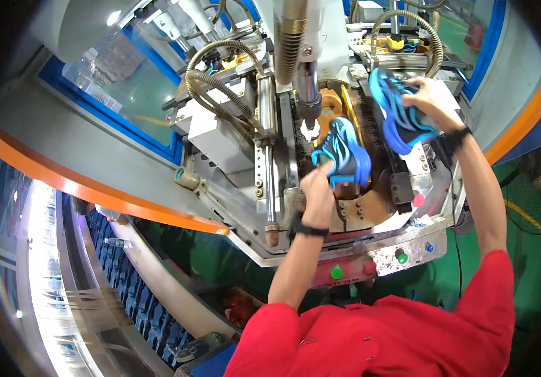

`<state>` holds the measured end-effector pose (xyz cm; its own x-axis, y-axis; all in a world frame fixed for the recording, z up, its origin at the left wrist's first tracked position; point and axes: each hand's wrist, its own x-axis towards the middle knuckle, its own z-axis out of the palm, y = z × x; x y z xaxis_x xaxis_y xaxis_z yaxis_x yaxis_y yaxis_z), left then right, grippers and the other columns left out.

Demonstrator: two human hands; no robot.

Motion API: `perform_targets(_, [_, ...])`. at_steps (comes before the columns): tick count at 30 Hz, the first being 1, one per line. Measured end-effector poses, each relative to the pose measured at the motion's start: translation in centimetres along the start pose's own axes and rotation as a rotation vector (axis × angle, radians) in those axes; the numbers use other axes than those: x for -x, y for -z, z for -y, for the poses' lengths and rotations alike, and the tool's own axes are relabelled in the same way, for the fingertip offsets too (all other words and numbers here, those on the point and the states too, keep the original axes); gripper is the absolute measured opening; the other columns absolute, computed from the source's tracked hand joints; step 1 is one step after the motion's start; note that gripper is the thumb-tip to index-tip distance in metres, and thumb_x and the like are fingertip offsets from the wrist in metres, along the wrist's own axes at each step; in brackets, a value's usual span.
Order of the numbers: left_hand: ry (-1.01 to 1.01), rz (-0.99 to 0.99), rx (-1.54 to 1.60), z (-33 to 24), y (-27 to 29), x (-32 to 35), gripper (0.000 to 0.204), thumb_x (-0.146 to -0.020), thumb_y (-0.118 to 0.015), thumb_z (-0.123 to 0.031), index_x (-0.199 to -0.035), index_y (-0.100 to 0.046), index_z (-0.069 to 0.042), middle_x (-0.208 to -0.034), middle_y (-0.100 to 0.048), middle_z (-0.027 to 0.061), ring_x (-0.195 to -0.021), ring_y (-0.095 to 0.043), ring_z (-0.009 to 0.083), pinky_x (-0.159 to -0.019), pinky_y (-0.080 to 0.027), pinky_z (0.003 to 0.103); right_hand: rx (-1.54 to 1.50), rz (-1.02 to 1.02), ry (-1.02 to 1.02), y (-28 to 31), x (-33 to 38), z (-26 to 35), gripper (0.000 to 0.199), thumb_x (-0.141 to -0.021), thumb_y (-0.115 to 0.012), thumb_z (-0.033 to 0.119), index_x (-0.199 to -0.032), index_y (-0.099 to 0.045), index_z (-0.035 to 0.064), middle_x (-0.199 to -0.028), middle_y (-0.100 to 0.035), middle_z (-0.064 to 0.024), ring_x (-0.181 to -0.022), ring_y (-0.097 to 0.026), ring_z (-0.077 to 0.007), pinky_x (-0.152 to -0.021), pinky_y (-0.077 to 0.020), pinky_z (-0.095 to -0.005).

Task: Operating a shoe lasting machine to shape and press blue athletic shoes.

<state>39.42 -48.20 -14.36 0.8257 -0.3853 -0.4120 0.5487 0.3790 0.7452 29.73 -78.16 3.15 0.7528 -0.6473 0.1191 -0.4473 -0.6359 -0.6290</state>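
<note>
My left hand (318, 191) is closed on a black and blue sports shoe (344, 154), gripping it at its near left edge. That shoe is over the machine's central bay, just right of a vertical metal rod (308, 88) with a dark lower end. In my right hand (432, 103) is a second shoe (396, 116) of the same colours, with fingers and thumb gripping its right side. It is tilted above the right rail of the bay. Behind the left shoe an orange-brown form (329, 103) shows in the bay, partly hidden.
A metal cylinder (268, 169) and a ribbed hose (204, 78) stand left of the bay. In front runs a control panel (383, 262) with green, red and blue buttons. An orange-edged guard (107, 200) curves along the left. Further left lies a conveyor (126, 276) with dark blue pieces.
</note>
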Motion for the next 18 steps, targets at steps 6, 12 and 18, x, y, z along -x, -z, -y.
perform_targets(6, [-0.001, -0.053, -0.190, -5.3, 8.4, 19.4, 0.037, -0.091, -0.068, -0.007, -0.124, -0.064, 0.008, -0.107, -0.069, 0.0068, -0.095, -0.062, 0.0123, -0.086, -0.047, 0.025, 0.274, 0.322, -0.017, -14.7, -6.7, 6.5, 0.069, -0.060, -0.084, 0.032, -0.115, -0.066, -0.0048, -0.113, -0.070, -0.0261, -0.106, -0.069, -0.0380, -0.090, -0.0556, -0.0410])
perform_targets(12, [-0.270, -0.472, -0.268, -7.1, 14.2, 34.0, 0.037, -0.085, -0.068, -0.001, -0.120, -0.064, 0.011, -0.107, -0.070, 0.0097, -0.094, -0.066, 0.0148, -0.088, -0.050, 0.027, 0.344, 0.222, -0.018, -28.0, -5.4, 5.0, 0.046, -0.076, -0.067, 0.017, -0.118, -0.063, -0.0026, -0.117, -0.070, -0.0247, -0.110, -0.069, -0.0372, -0.094, -0.0551, -0.0435])
perform_targets(18, [-0.425, -0.940, -0.041, -0.3, 16.5, 42.3, 0.024, -0.087, -0.066, -0.001, -0.109, -0.068, 0.009, -0.100, -0.070, 0.0068, -0.087, -0.064, 0.0137, -0.081, -0.050, 0.029, 0.258, 0.162, 0.072, -26.3, -2.5, 5.7, 0.055, -0.082, -0.070, 0.027, -0.122, -0.051, -0.0055, -0.116, -0.068, -0.0288, -0.107, -0.068, -0.0429, -0.091, -0.0554, -0.0473])
